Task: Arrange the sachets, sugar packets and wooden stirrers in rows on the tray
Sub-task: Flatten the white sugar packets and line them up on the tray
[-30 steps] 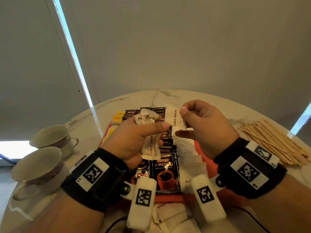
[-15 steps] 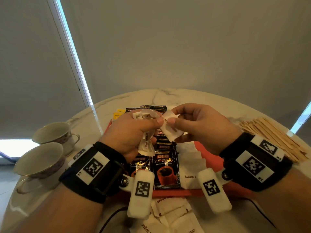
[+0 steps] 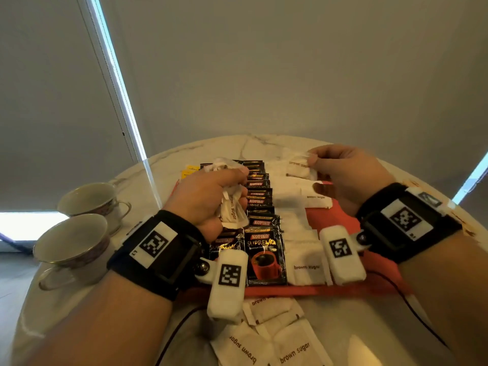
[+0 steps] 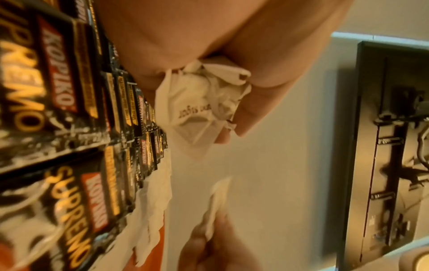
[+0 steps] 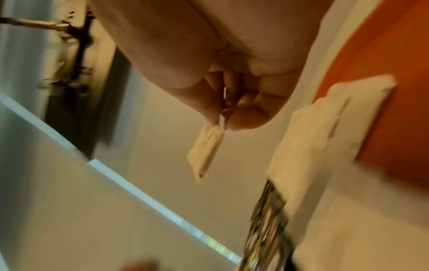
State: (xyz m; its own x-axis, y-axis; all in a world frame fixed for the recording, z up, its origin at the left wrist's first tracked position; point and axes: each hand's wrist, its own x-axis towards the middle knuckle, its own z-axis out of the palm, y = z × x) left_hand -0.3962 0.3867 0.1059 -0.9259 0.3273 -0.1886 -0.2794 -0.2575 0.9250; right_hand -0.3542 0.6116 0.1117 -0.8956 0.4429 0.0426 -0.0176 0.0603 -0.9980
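My left hand (image 3: 224,186) grips a bunch of white brown-sugar packets (image 3: 232,207), crumpled together in the fist (image 4: 204,102), above the black coffee sachets (image 3: 261,207) that lie in overlapping rows on the red tray (image 3: 317,289). Out over the tray's far right part, my right hand (image 3: 327,167) pinches a single sugar packet (image 3: 298,167) by its edge (image 5: 209,146). A row of white sugar packets (image 3: 301,233) lies on the tray beside the sachets. The wooden stirrers are mostly hidden behind my right wrist.
Two teacups (image 3: 74,247) stand at the left on the round marble table (image 3: 184,159). Loose brown-sugar packets (image 3: 264,336) lie on the table in front of the tray. Yellow sachets (image 3: 190,171) show at the tray's far left corner. A cable (image 3: 412,307) runs under my right forearm.
My right hand has pulled one packet away from the bunch in my left hand and carried it right, over the tray's far side. The left hand has stayed over the sachets.
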